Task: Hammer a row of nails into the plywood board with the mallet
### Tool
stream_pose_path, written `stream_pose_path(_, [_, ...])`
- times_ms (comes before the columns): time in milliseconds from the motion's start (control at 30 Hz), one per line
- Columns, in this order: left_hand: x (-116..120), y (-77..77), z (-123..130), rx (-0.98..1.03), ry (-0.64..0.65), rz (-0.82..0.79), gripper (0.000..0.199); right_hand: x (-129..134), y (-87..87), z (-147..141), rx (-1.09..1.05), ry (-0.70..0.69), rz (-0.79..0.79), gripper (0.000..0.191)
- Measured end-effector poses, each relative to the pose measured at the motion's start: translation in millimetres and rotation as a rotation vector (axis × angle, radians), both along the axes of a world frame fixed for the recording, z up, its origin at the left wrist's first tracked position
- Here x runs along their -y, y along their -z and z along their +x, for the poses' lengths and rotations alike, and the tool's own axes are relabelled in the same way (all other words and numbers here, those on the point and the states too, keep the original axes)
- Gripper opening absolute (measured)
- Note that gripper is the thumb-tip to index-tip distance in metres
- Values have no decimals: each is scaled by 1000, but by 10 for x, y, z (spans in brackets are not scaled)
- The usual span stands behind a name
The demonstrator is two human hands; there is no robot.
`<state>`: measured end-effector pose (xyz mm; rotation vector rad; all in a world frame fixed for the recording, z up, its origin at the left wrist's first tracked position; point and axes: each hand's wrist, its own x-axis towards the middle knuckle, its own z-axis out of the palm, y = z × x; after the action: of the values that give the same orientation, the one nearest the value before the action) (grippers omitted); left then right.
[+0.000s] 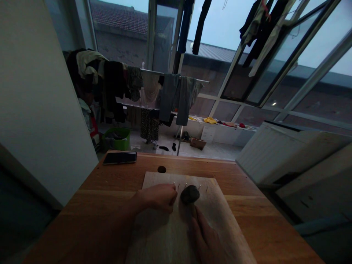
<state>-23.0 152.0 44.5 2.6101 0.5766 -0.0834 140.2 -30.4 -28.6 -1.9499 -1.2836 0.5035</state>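
The left hand (161,198) is closed, its fingers curled together over the left part of a pale, flat wooden board (176,238). A thin metal nail (174,184) shows right at its knuckles; whether the fingers pinch it, I cannot tell. The right hand (205,234) is closed around the handle of a hammer with a dark, rounded, blocky head (189,194). The head sits beyond the grip, toward the board's far edge, and slightly left of the fingers; only a short length of handle shows between the head and the hand. Whether the head touches the board or a nail is unclear.

More thin upright nails (199,187) stand in a row near the board's far edge, on both sides of the hammer head, some leaning a little. The board lies on an orange-brown wooden table (258,216), its far edge set in from the table's far edge. A black-screened phone (120,157) lies flat at the table's far left corner. A dark round spot (161,169) marks the tabletop just beyond the board's far left corner. Past the table, clothes (172,97) hang on a drying rack before the windows.
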Motion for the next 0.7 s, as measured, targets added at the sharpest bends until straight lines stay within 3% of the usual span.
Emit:
stream_pose_path(133, [-311,44,-183,86,-167,-1,14,9,3,97,-27,-49,-42,57])
stream_pose_path(267, [-520,169,-286,150,-243,21,14,11,18,88,-32,-67,-21,58])
stream_pose_path(367, [-528,205,-271,162,-246,53,11,8,9,31,-19,26,4,60])
stream_pose_path(567, [-432,119,-204,119,-224,147,13,10,-113,106,-63,-127,-57,56])
stream_pose_path(700, [-408,107,-192,121,-196,143,11,-7,-38,80,-10,-40,-73,60])
